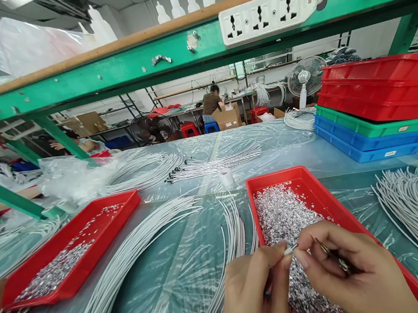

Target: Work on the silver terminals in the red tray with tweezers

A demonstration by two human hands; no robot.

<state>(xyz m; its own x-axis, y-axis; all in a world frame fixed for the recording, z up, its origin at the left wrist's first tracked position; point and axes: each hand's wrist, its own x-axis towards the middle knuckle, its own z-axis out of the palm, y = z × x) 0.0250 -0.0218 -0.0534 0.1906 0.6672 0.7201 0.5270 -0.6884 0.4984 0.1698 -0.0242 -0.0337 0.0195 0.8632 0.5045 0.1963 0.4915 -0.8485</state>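
The left hand (257,285) is pinched on a white wire (289,251), the right hand (353,263) pinched on its dark tip, both over the near right red tray (327,202) of silver bits (282,208); a wire bundle (138,231) curves left of them, near another red tray (108,237)

A white 3-socket power strip (269,16) is fixed to a green beam (118,68), with a white fan (303,78) farther back.
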